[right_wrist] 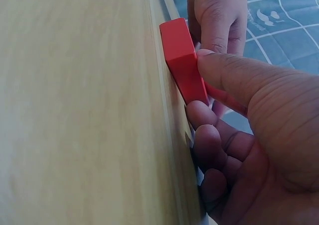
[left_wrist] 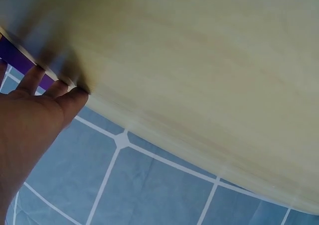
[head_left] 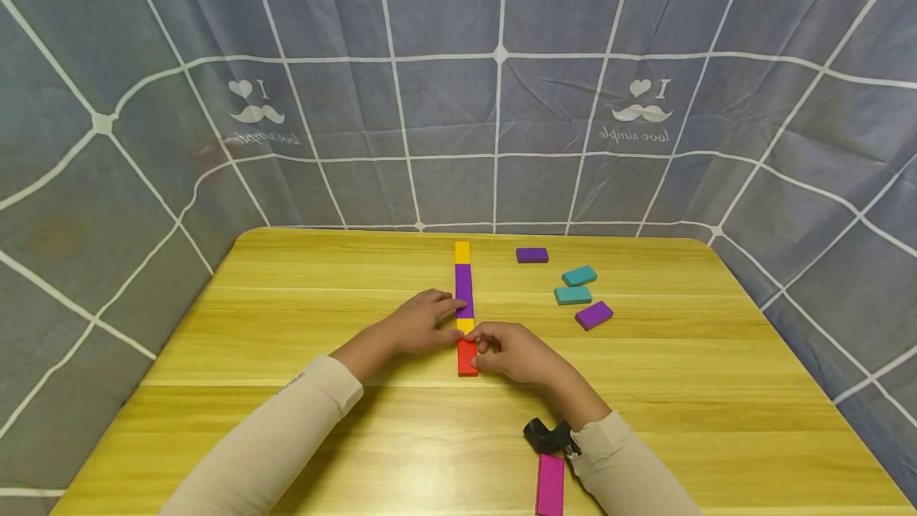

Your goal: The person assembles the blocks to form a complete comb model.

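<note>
To the left of a smooth red rectangular block (head_left: 467, 361), which lay on a wood-grained yellow tabletop (head_left: 215, 373), a beige sleeve (head_left: 279, 436) led up to the person's left hand (head_left: 419, 325). Its fingers were extended and relaxed, gripping nothing; the index fingertip rested on a purple rectangular strip (head_left: 463, 281) beyond the red block, and the thumb reached in close to the red block's far end. Directly beyond the red block, in one straight line, came a small stretch of yellow block (head_left: 465, 325), then the purple strip, whether one block or two I could not tell, and farthest off a second yellow block (head_left: 462, 253). Just right of the red block was the right hand (head_left: 519, 353), thumb and index finger nearly closed and pinching the red block, the other fingers curled under. Beyond the red block and to its right lay a purple rectangular block (head_left: 532, 256); nearer than the red block and to its right were a black wrist-worn device (head_left: 546, 436) and a magenta rectangular block (head_left: 550, 484). Farther right of the red block sat two teal rectangular blocks (head_left: 573, 295) and another purple block (head_left: 594, 315).
</note>
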A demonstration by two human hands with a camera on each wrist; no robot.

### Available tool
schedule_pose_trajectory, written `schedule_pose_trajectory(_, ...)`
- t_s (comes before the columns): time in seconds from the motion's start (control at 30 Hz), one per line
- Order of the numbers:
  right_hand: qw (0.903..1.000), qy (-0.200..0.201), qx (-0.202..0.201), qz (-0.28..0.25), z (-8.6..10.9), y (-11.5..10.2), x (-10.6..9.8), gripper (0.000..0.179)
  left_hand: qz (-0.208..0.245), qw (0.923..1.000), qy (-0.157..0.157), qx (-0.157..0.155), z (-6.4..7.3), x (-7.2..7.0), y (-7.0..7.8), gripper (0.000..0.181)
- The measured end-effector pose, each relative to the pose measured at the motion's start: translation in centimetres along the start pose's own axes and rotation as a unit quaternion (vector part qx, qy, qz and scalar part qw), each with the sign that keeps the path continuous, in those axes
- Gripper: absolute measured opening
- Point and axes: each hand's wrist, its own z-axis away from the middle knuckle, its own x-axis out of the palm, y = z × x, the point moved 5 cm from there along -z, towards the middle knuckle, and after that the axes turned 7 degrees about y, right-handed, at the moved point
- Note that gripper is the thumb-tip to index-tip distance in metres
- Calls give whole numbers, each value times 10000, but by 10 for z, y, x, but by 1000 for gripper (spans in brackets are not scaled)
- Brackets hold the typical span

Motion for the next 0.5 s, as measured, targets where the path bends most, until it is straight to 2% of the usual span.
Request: schedule_pose_trajectory(0.5,9998,156,76,-33,0,-1,-2,21,40,10000,-30,-34,2,-1,0,59)
